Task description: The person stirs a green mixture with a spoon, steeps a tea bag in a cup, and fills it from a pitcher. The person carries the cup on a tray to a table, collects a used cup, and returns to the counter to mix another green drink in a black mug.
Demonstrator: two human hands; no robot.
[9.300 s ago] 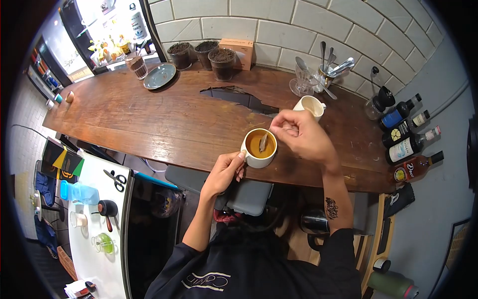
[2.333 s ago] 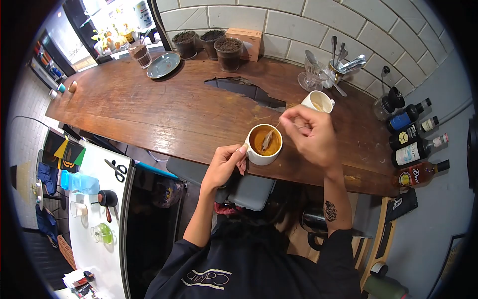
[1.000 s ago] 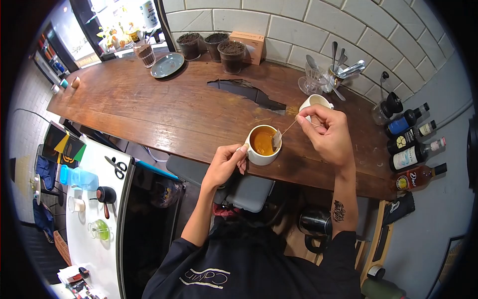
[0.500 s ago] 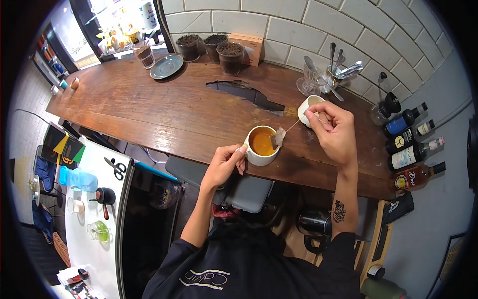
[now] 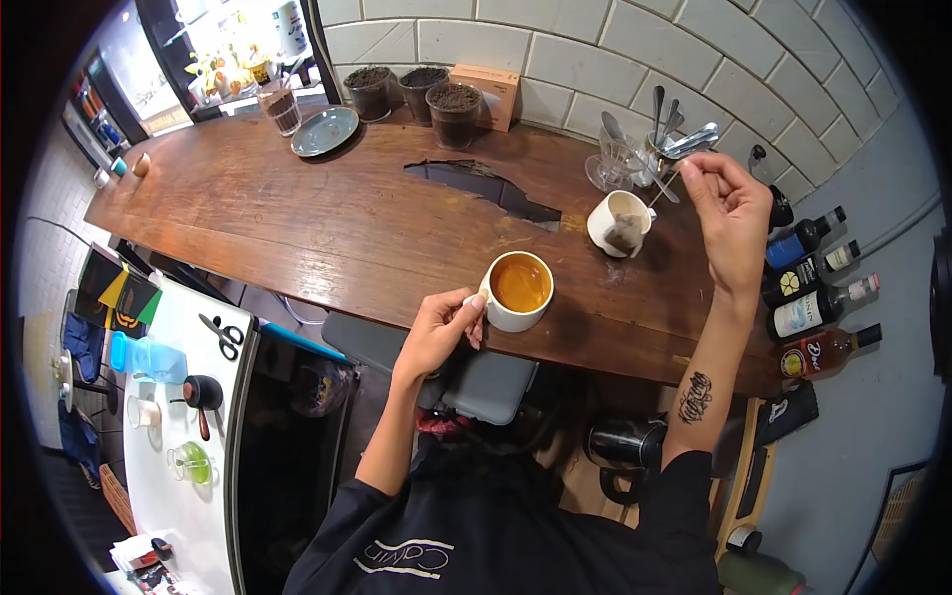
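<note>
My left hand [image 5: 444, 329] is closed on the handle of a white cup [image 5: 514, 319] near the counter's front edge. Amber tea [image 5: 522, 284] fills much of that cup. With thumb and fingers pinched together, my right hand [image 5: 732, 203] holds the string of a tea bag [image 5: 625, 233], raised to the right near the spoons. The wet tea bag hangs in front of a second white cup [image 5: 601, 220]; whether it touches that cup I cannot tell.
A glass dripper [image 5: 610, 164] and a holder of spoons [image 5: 684, 144] stand behind the second cup. Syrup bottles [image 5: 805, 302] line the right wall. Cups of dark grounds [image 5: 454, 114] and a grey-blue plate [image 5: 325, 132] sit at the back. The wooden counter [image 5: 327, 218] has a broken patch.
My right hand has moved right and up, carrying the tea bag from the rim of the tea-filled cup over to the second white cup. My left hand still grips its cup.
</note>
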